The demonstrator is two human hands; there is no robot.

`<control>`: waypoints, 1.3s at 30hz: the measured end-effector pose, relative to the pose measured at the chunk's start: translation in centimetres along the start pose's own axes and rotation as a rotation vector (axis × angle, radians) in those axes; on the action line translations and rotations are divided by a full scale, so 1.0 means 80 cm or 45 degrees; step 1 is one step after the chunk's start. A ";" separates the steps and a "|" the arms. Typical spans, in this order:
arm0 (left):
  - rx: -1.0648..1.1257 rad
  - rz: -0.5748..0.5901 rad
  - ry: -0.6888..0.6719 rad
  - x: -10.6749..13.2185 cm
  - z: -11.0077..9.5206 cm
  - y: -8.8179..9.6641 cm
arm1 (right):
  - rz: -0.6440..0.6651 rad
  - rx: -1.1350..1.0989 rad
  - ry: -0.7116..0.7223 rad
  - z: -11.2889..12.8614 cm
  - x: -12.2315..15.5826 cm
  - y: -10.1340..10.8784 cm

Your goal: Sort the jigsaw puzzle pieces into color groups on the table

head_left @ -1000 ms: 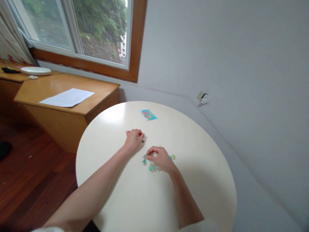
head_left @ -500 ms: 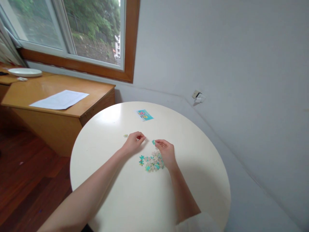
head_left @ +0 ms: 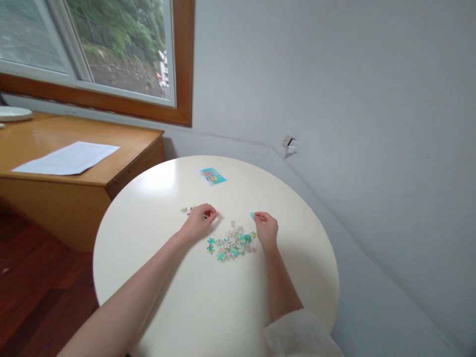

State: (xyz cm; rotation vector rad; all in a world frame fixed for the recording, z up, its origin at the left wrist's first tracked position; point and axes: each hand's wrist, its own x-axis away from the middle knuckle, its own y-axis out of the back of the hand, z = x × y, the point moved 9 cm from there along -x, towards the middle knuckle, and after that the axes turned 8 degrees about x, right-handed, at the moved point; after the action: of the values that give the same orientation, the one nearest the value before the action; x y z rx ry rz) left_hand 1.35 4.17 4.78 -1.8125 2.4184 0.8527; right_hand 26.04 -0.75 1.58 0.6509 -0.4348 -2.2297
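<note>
On a round cream table (head_left: 193, 307) lies a small heap of loose jigsaw pieces (head_left: 231, 243), white and teal. My right hand (head_left: 266, 229) rests just right of the heap and pinches a teal piece (head_left: 252, 215) at its fingertips. My left hand (head_left: 198, 222) lies left of the heap with fingers curled round a small dark and red piece. A couple of loose pieces (head_left: 186, 210) lie just left of that hand. Farther back on the table sits a small blue picture card (head_left: 212, 175).
A low wooden cabinet (head_left: 82, 178) stands to the left under a window, with a white sheet of paper (head_left: 65, 158) and a white plate (head_left: 13, 113) on it. A grey wall with a socket (head_left: 291, 144) runs close behind and right of the table. Dark wooden floor shows at left.
My right hand lifted off the heap with a teal piece and moved right of it, uncovering the pieces. My left hand stayed closed in place. The camera view shifted rightward.
</note>
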 end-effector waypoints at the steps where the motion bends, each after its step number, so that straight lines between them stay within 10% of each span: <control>1: 0.002 0.002 -0.010 0.000 -0.001 0.000 | 0.006 0.021 -0.011 -0.003 0.000 0.000; 39: -0.118 -0.101 0.044 -0.003 0.020 0.006 | 0.044 0.649 0.177 0.007 0.004 -0.008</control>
State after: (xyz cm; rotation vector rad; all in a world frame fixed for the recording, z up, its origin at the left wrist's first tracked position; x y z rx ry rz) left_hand 0.51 5.14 3.68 -1.9561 2.3467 0.9493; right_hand 25.19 -0.54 1.63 1.0432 -0.9489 -2.0298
